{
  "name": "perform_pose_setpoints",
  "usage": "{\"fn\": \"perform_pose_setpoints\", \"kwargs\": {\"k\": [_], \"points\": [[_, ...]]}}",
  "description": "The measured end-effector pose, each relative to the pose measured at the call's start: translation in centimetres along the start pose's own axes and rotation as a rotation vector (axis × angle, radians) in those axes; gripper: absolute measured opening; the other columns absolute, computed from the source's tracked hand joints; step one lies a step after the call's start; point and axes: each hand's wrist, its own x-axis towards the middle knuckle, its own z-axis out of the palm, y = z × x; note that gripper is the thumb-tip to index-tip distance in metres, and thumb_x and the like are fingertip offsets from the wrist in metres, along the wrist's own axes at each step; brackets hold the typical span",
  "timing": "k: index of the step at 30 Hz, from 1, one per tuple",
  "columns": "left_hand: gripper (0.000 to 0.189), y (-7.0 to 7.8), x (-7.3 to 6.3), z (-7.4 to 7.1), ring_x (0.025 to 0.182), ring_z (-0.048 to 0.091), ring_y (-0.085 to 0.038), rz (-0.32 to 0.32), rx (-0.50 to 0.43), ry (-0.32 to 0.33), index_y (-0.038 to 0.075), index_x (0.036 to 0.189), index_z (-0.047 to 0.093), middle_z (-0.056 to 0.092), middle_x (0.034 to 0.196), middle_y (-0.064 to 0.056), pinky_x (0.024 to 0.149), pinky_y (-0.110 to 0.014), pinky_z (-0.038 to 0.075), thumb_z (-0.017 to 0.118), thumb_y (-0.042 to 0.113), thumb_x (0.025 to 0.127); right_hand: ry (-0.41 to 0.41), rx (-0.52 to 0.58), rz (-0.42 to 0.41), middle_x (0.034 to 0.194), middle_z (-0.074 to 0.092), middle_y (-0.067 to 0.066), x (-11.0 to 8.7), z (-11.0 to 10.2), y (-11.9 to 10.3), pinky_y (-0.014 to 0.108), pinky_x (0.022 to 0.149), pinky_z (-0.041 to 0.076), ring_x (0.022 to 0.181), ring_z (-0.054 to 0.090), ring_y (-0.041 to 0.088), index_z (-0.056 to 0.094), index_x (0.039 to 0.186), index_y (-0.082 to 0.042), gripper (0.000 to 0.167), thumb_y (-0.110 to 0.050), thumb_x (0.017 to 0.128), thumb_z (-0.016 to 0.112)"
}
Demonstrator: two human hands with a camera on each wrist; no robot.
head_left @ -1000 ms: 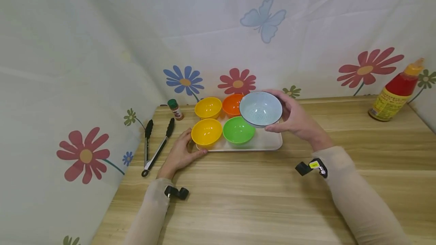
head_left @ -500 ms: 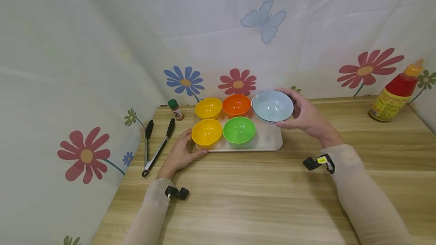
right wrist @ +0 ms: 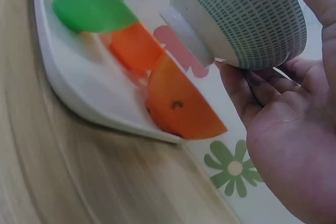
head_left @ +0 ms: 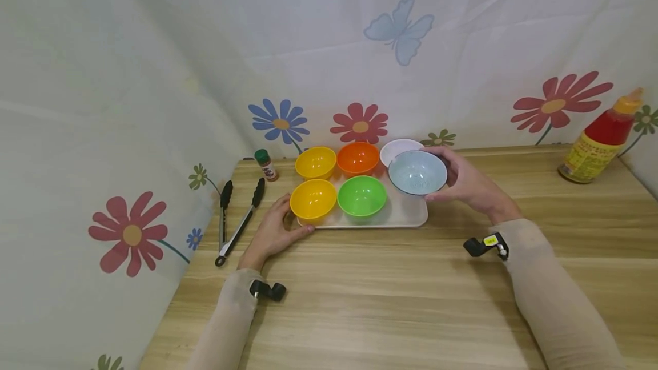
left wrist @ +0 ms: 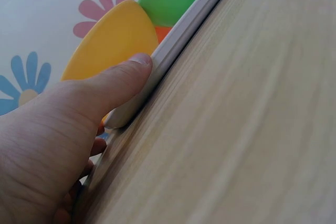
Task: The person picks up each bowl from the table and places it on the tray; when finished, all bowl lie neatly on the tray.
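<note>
My right hand (head_left: 465, 187) grips a pale blue bowl (head_left: 417, 173) by its right side, fingers behind and thumb in front. Seen from the right wrist, this bowl (right wrist: 236, 17) has green dashes outside, a white foot, and hangs above the tray. At the white tray's (head_left: 403, 218) front left corner, my left hand (head_left: 275, 230) holds the edge, thumb along the front rim and fingers round the left side. The tray bears two yellow bowls (head_left: 313, 200), a green bowl (head_left: 361, 196), an orange bowl (head_left: 357, 159) and a white-lined bowl (head_left: 398, 148), orange outside.
Black-tipped tongs (head_left: 237, 233) lie spread at the left. A small green-capped spice jar (head_left: 266, 165) stands behind them. Far right is a red sauce bottle (head_left: 598, 144) with a yellow cap. A flowered cloth (head_left: 319, 44) hangs behind the wooden table (head_left: 370, 301).
My right hand has carried the pale blue bowl rightward from over the orange bowl, then nearer to me. The white-lined bowl behind has come into view. My left hand stays at the tray corner.
</note>
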Motion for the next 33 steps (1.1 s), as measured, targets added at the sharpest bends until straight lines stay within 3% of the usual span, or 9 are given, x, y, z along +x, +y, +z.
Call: {"fn": "perform_pose_setpoints", "kwargs": {"k": [7,14,25,33], "points": [[0.090,0.2,0.0,-0.1,0.164,0.037,-0.034,0.010,0.002,-0.002,0.015,0.161,0.059,0.046,0.174,-0.007,0.135,-0.063,0.028,0.091,0.057,0.089,-0.045,0.030,0.009,0.159,0.048,0.017,-0.2,-0.1,1.5,0.023,0.110,0.057,0.138,0.056,0.027,0.042,0.164,-0.005,0.104,0.019,0.076,0.091],[0.089,0.0,-0.1,0.0,0.164,0.037,-0.035,0.010,0.013,0.004,0.015,0.160,0.060,0.047,0.174,-0.007,0.135,-0.064,0.028,0.091,0.058,0.089,-0.054,-0.034,0.090,0.158,0.051,0.007,-0.4,0.0,2.4,0.020,0.111,0.055,0.142,0.054,0.026,0.044,0.163,-0.016,0.103,0.004,0.077,0.098],[0.093,0.1,0.0,0.0,0.166,0.033,-0.036,-0.026,-0.001,-0.004,0.017,0.163,0.058,0.041,0.177,-0.008,0.135,-0.067,0.026,0.090,0.062,0.088,-0.125,-0.071,0.098,0.160,0.051,0.006,-0.3,0.2,3.6,0.021,0.114,0.052,0.145,0.049,0.031,0.043,0.162,-0.016,0.102,-0.001,0.078,0.099],[0.092,0.3,-0.1,0.0,0.165,0.035,-0.035,-0.013,0.001,0.001,0.017,0.162,0.058,0.044,0.175,-0.007,0.135,-0.065,0.027,0.091,0.059,0.088,-0.125,-0.103,0.127,0.162,0.050,0.005,-0.4,0.1,3.9,0.020,0.114,0.050,0.147,0.047,0.028,0.042,0.161,-0.019,0.103,-0.005,0.077,0.101]]}}
